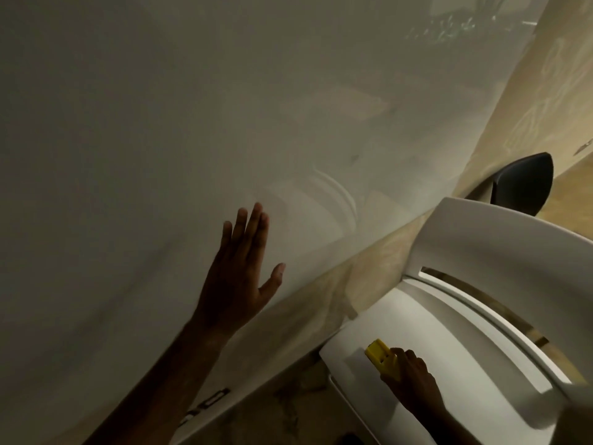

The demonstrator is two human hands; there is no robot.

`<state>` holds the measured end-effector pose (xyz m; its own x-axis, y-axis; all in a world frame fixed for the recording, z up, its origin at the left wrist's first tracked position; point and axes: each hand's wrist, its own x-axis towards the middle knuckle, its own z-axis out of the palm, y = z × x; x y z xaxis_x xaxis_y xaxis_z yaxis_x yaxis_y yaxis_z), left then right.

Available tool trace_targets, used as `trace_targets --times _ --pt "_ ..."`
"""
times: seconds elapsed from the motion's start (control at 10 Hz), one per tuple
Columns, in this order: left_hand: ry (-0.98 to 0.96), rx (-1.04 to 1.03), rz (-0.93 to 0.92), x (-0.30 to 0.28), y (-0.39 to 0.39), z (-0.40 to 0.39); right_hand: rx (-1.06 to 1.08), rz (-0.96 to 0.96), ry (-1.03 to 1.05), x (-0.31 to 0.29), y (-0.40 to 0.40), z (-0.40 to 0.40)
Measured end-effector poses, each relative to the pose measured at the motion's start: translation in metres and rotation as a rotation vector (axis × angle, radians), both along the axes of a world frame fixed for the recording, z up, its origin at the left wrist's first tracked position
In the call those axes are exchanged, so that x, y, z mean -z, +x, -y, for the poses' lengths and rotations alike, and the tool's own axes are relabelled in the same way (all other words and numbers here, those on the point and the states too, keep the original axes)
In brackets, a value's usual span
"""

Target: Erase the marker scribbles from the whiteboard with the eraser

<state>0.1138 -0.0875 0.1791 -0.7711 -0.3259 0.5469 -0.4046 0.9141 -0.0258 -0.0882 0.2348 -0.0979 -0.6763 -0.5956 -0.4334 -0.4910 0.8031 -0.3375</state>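
1. At the far left and across most of the view, the whiteboard (128,123) is seen as a broad pale surface, tilted in the frame. Only a few faint dark specks are visible on it toward the right; no clear scribbles can be made out in the dim light.

2. The left hand (239,277) is held flat at the board's lower part, fingers straight and close together, thumb spread to the side. Nothing is held by it. Whether the palm actually touches the board cannot be told.

3. Further right, a white chair (481,252) is seen beside the board, its seat facing up.

4. On that seat the yellow eraser (382,359) is found, well apart from the left hand and off the board. It is gripped at its near end by the right hand (414,377), whose fingers are curled over it; whether it is lifted or resting on the seat cannot be told.

5. The eraser is judged to be light and rigid, a moulded plastic block, probably somewhat smooth. A hold across its long sides is advised, so that the wiping face can be pressed flat against the board without slipping.

6. At the far right, a dark chair back (523,184) is visible on a light wood-toned floor (571,194).
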Motion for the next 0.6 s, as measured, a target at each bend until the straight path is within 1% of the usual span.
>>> trace_targets --times 0.1,0.3,0.4,0.5,0.6 --pt "0.027 -0.002 0.036 0.017 -0.007 -0.007 -0.008 0.041 0.053 0.016 0.003 -0.007" --pt "0.029 -0.023 0.076 0.027 -0.009 -0.012 0.008 0.071 0.090 0.031 0.001 -0.010" --pt "0.031 -0.022 0.079 0.024 -0.007 -0.011 -0.009 0.055 0.104 0.035 0.001 -0.010" --pt "0.000 -0.058 0.071 0.017 0.000 0.000 -0.013 0.059 0.065 0.037 -0.007 0.001" --pt "-0.019 -0.063 0.056 0.011 0.000 0.000 -0.059 0.004 0.066 0.036 -0.007 0.012"
